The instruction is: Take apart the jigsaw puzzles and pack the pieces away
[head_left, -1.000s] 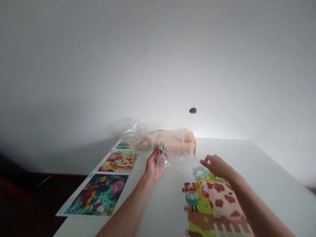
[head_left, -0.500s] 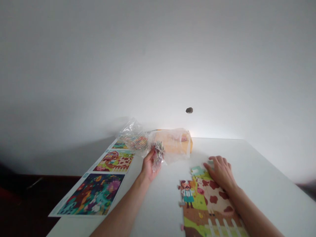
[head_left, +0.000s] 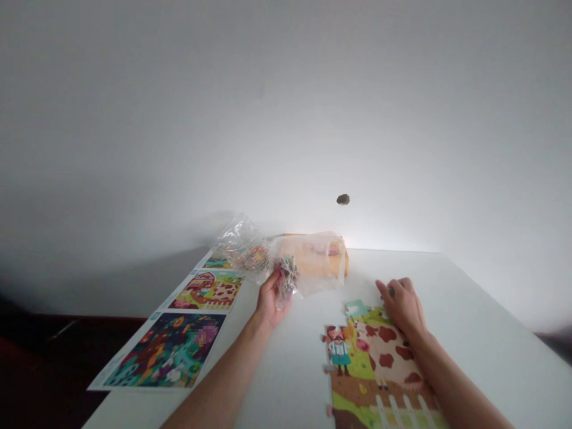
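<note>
My left hand (head_left: 271, 300) is closed round a clear plastic bag (head_left: 319, 262), gripping the lower part where jigsaw pieces (head_left: 287, 271) are bunched. At the right, a partly joined jigsaw puzzle (head_left: 357, 381) lies flat, showing a spotted cow, a farmer and a white fence. Just beyond its upper right edge, my right hand (head_left: 406, 307) has its fingers curled in a pinch. A small dark greenish puzzle piece (head_left: 391, 292) shows between thumb and fingers, mostly hidden. My right forearm covers the puzzle's right side.
Picture sheets (head_left: 163, 351) run along the table's left edge. A second clear bag of pieces (head_left: 250, 253) rests on the far one. Behind the held bag stands a yellow-orange box (head_left: 347, 262) by the wall (head_left: 286, 119). The white table (head_left: 286, 381) ends at the right.
My right hand has drawn its spread fingers in from the puzzle's top edge into a pinch, with a small piece now between them. My left hand and the bag stay put.
</note>
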The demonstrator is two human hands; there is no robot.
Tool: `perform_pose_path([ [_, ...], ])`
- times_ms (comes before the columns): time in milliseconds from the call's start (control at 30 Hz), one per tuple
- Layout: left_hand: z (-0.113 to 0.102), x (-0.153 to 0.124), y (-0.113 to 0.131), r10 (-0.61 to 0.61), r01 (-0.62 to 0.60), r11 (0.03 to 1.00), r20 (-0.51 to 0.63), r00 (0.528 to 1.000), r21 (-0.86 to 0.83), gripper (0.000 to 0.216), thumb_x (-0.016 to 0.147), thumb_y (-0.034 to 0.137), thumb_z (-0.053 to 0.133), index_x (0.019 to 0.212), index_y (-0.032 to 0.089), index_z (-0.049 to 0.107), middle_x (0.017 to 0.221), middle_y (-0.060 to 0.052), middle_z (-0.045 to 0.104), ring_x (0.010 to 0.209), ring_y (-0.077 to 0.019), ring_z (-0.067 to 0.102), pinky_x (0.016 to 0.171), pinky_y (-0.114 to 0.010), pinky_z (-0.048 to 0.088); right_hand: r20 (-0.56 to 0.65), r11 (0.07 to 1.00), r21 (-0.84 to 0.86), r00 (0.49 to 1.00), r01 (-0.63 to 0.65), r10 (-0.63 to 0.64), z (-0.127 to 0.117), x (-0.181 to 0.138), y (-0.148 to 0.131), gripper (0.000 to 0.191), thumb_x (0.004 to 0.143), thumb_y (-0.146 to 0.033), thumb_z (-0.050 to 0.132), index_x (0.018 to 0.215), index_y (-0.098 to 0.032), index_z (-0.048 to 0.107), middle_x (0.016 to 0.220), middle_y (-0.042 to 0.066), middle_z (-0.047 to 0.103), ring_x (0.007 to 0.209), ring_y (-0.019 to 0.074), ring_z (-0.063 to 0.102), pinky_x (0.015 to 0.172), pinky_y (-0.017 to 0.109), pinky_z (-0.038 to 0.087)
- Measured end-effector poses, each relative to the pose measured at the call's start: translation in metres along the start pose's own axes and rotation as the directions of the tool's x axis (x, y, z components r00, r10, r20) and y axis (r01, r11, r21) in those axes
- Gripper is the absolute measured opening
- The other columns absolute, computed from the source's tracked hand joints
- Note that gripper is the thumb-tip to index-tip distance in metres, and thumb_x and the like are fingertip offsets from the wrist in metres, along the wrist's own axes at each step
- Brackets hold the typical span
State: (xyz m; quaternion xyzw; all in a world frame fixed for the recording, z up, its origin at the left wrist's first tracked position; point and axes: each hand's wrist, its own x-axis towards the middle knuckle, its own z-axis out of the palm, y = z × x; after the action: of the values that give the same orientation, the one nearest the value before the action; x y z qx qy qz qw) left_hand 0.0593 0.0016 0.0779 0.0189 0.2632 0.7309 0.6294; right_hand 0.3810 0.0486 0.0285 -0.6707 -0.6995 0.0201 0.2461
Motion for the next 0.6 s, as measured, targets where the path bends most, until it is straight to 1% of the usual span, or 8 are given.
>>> perform_pose_path([
  [67, 0.0, 0.0, 0.0, 0.001, -0.001, 1.0, -0.004, 1.0, 0.0, 0.012, 0.085, 0.012, 0.055, 0.081, 0.013, 0.066, 0.068, -0.004, 0.07, 0.057, -0.0128, 0.067, 0.054, -0.021, 0.054, -0.011, 0.999, 0.054, 1.0, -0.001, 0.001, 0.0, 0.0, 0.002, 0.046, 0.089, -0.062, 0.04, 0.072, -0.021, 0.055, 0.082, 0.004, 0.053, 0.069, 0.0177, 0.051, 0.065, 0.029, 0.037],
  [167, -0.001, 0.0, 0.0, -0.006, 0.006, 1.0, -0.001, 1.0, 0.001, 0.011, 0.084, 0.011, 0.056, 0.08, 0.013, 0.066, 0.069, -0.004, 0.071, 0.057, -0.0136, 0.067, 0.051, -0.021, 0.053, -0.045, 0.993, 0.111, 0.998, 0.039, -0.034, -0.002, -0.001, 0.001, 0.044, 0.088, -0.061, 0.044, 0.071, -0.022, 0.051, 0.074, 0.001, 0.053, 0.064, 0.016, 0.048, 0.062, 0.028, 0.034],
  [267, -0.002, 0.001, -0.001, -0.011, 0.011, 1.0, -0.002, 1.0, 0.002, 0.01, 0.083, 0.012, 0.057, 0.08, 0.013, 0.067, 0.07, -0.004, 0.071, 0.057, -0.0148, 0.067, 0.05, -0.023, 0.053, -0.157, 0.983, 0.16, 0.985, 0.093, -0.067, -0.007, -0.003, -0.001, 0.041, 0.091, -0.055, 0.044, 0.069, -0.021, 0.048, 0.07, 0.0, 0.051, 0.061, 0.0145, 0.045, 0.061, 0.027, 0.032],
  [333, -0.003, 0.001, -0.001, -0.02, 0.02, 1.0, 0.001, 1.0, 0.002, 0.01, 0.083, 0.012, 0.058, 0.08, 0.013, 0.067, 0.071, -0.004, 0.072, 0.057, -0.0155, 0.067, 0.049, -0.024, 0.053, -0.241, 0.977, 0.186, 0.969, 0.106, -0.059, -0.011, -0.005, -0.002, 0.041, 0.094, -0.05, 0.04, 0.064, -0.021, 0.043, 0.065, -0.001, 0.046, 0.058, 0.0133, 0.041, 0.06, 0.027, 0.03],
  [433, -0.005, 0.001, -0.001, -0.032, 0.032, 0.999, 0.021, 0.999, 0.001, 0.009, 0.083, 0.013, 0.058, 0.081, 0.013, 0.067, 0.072, -0.004, 0.072, 0.057, -0.0157, 0.068, 0.049, -0.024, 0.053, -0.334, 0.966, 0.244, 0.943, 0.08, 0.006, -0.016, -0.01, -0.001, 0.044, 0.097, -0.043, 0.034, 0.058, -0.021, 0.036, 0.058, -0.003, 0.039, 0.054, 0.0119, 0.037, 0.058, 0.026, 0.029],
  [500, -0.006, 0.001, -0.001, -0.035, 0.036, 0.999, 0.031, 0.999, -0.002, 0.009, 0.083, 0.014, 0.058, 0.082, 0.013, 0.067, 0.073, -0.004, 0.072, 0.057, -0.0154, 0.068, 0.048, -0.023, 0.053, -0.368, 0.953, 0.301, 0.927, 0.039, 0.078, -0.018, -0.013, 0.001, 0.045, 0.097, -0.042, 0.031, 0.058, -0.02, 0.038, 0.057, -0.003, 0.041, 0.054, 0.0121, 0.04, 0.057, 0.025, 0.029],
  [600, -0.006, 0.001, -0.001, -0.04, 0.04, 0.999, 0.038, 0.998, -0.007, 0.009, 0.083, 0.013, 0.059, 0.082, 0.013, 0.067, 0.073, -0.004, 0.073, 0.057, -0.0148, 0.068, 0.049, -0.023, 0.053, -0.377, 0.909, 0.415, 0.902, -0.04, 0.212, -0.02, -0.016, 0.006, 0.045, 0.097, -0.042, 0.028, 0.062, -0.02, 0.045, 0.057, -0.001, 0.046, 0.056, 0.0131, 0.044, 0.056, 0.024, 0.031],
])
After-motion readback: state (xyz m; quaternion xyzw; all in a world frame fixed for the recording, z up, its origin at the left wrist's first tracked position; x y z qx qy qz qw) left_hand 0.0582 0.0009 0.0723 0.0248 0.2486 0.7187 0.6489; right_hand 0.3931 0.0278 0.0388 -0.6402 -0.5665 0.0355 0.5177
